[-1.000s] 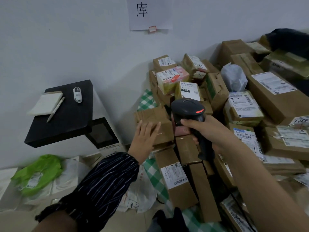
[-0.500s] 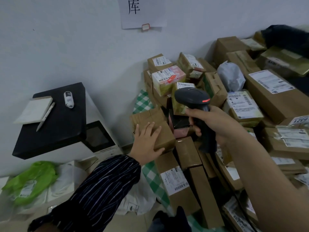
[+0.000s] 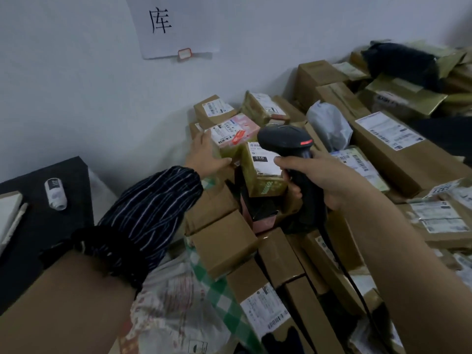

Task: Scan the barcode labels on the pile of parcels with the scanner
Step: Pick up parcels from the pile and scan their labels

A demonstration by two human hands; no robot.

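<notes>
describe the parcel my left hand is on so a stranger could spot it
Find the parcel pile under the paper sign on the wall. Near its top the left hand grips a pink box; unlike the brown cartons, its label carries a red sticker.

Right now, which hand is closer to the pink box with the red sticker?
Left. The left hand grips the pink box at its left side; the right hand, holding the scanner, sits apart, lower right.

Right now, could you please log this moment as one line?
left hand: holds pink parcel | right hand: grips scanner
</notes>
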